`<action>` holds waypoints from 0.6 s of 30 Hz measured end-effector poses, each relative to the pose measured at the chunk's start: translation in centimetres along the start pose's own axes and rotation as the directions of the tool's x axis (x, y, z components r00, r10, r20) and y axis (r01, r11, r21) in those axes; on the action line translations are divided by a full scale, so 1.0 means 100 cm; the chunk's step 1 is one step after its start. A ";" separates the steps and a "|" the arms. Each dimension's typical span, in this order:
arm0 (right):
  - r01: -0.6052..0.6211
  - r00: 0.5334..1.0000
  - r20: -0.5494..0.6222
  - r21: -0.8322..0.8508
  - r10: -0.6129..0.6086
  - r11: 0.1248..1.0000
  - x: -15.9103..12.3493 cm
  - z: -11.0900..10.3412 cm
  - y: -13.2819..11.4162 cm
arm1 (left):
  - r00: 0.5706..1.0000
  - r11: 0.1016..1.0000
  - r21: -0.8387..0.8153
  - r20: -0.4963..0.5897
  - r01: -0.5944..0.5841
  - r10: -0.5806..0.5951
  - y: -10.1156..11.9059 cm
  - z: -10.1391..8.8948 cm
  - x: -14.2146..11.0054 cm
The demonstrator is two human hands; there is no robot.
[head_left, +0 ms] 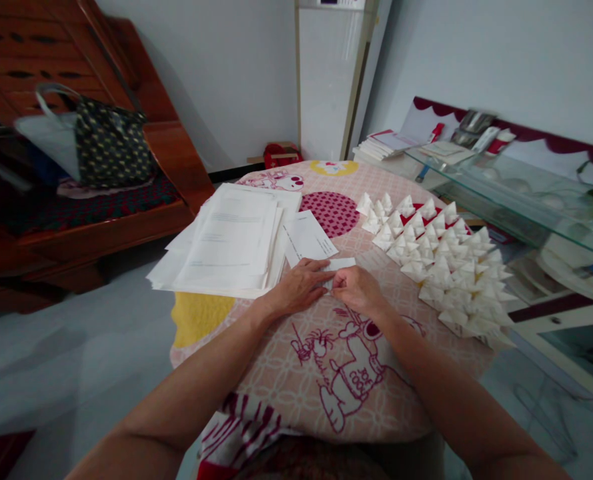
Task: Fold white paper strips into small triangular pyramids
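My left hand lies on a small strip of white paper on the pink patterned cloth, fingers flat and pressing it. My right hand is beside it, fingers curled and pinching the same strip. The strip's middle is hidden under both hands. Several small folded white paper triangles lie in rows to the right.
A stack of white printed sheets lies at the left, with a cut sheet beside it. A glass table with clutter stands at the right. A wooden bench with a patterned bag is at the left.
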State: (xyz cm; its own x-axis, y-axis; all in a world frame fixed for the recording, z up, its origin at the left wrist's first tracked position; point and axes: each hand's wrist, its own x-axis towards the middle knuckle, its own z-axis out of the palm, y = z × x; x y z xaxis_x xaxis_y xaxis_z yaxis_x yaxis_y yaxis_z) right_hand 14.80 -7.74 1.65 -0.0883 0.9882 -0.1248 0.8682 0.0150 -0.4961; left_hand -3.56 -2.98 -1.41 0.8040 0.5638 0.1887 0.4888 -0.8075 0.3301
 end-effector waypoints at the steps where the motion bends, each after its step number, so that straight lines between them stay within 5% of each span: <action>1: -0.011 1.000 0.006 -0.005 0.011 1.000 0.000 -0.002 0.001 | 1.000 1.000 0.000 -0.005 -0.006 0.006 0.000 0.000 0.000; 13: -0.178 0.984 -0.028 -0.038 0.177 0.983 -0.011 -0.033 0.050 | 1.000 1.000 -0.013 -0.021 0.020 -0.020 0.000 0.001 -0.003; 18: -0.112 0.982 -0.126 0.228 0.144 0.967 -0.007 -0.027 0.058 | 0.997 0.999 -0.029 -0.054 0.044 -0.045 0.004 0.001 -0.002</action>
State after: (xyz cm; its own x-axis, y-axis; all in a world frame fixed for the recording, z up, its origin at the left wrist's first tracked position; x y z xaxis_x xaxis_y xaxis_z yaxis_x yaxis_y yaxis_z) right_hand 21.18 -7.94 1.21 0.0998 0.9914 -0.0852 0.7379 -0.1312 -0.6620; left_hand -3.53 -3.41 -1.38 0.7615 0.6083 0.2237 0.5134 -0.7768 0.3646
